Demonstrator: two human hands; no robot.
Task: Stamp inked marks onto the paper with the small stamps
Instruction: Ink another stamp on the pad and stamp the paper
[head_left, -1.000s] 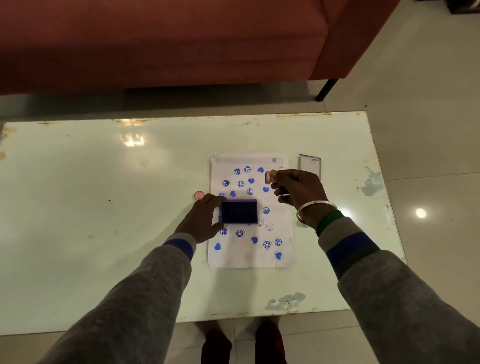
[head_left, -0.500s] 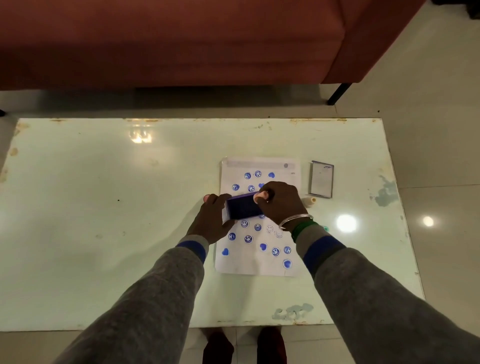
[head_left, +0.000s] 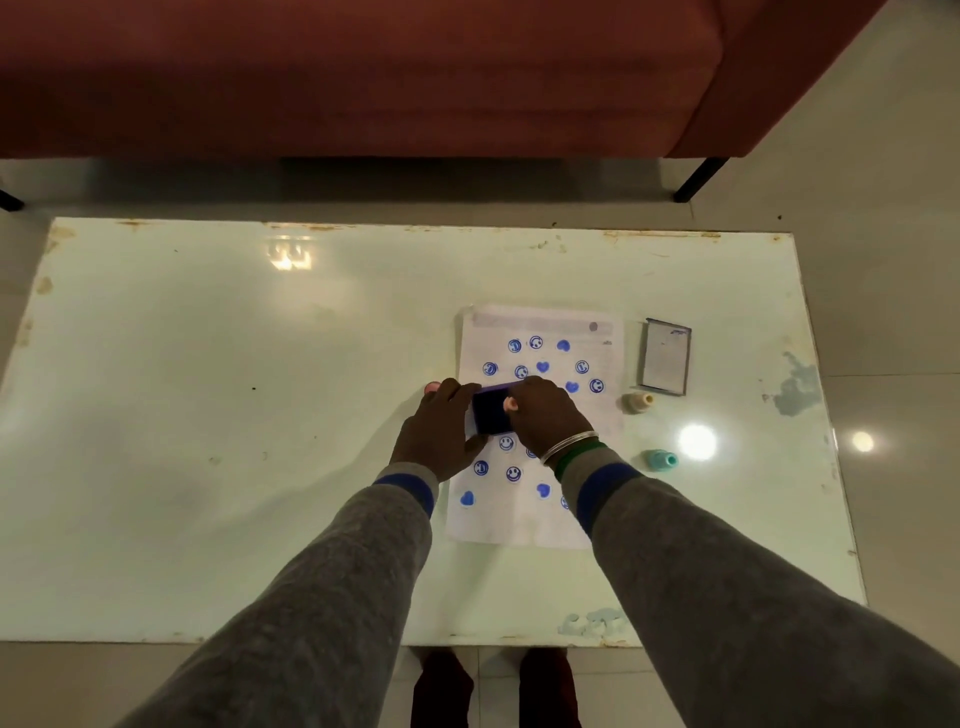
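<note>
Pale green, glossy counter (head_left: 208, 415) with chipped edges carries a white sheet of paper (head_left: 602, 415) covered in blue smiley and heart marks. Over the sheet's left-middle part, the left hand (head_left: 436, 434) cups a dark blue rectangular ink pad (head_left: 491, 413) from its left side, fingers curled around its edge. The right hand (head_left: 548, 415) bends over the pad's right end, fingers bunched together, a pale pink tip (head_left: 510, 404) showing at the pad's surface; whether that is a small stamp or a fingertip cannot be told. Silver and green bangles (head_left: 571, 448) sit at the right wrist. Right of the paper lie a beige small stamp (head_left: 638, 401) and, nearer the person, a teal small stamp (head_left: 660, 459), both on their sides. Beyond them rests a clear rectangular lid (head_left: 666, 356). A red sofa (head_left: 363, 73) stands past the counter.
</note>
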